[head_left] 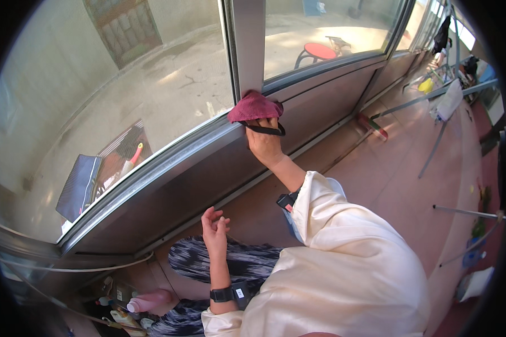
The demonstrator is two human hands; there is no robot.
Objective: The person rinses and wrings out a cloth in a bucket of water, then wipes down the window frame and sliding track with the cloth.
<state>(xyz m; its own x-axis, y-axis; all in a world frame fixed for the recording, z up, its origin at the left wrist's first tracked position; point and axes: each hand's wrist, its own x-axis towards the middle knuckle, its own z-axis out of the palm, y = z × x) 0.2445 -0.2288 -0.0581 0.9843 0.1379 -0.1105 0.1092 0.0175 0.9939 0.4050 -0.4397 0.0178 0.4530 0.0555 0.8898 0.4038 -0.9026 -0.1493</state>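
My right hand (264,141) grips a dark red cloth (256,108) with a black band or loop. The cloth is pressed against the foot of the upright metal window post (248,50), where it meets the lower frame. Glass panes stand on both sides of that post. My left hand (215,223) hangs in front of the metal panel (164,210) under the window, fingers loosely curled and apart, holding nothing. Part of my right palm is hidden by the cloth.
Bottles, one of them pink (149,301), stand at the lower left near a pale hose (88,268). On the right are a metal rack (430,94) and a red-and-green floor tool (373,126). Through the glass show a red stool (319,51) and a brush (132,159).
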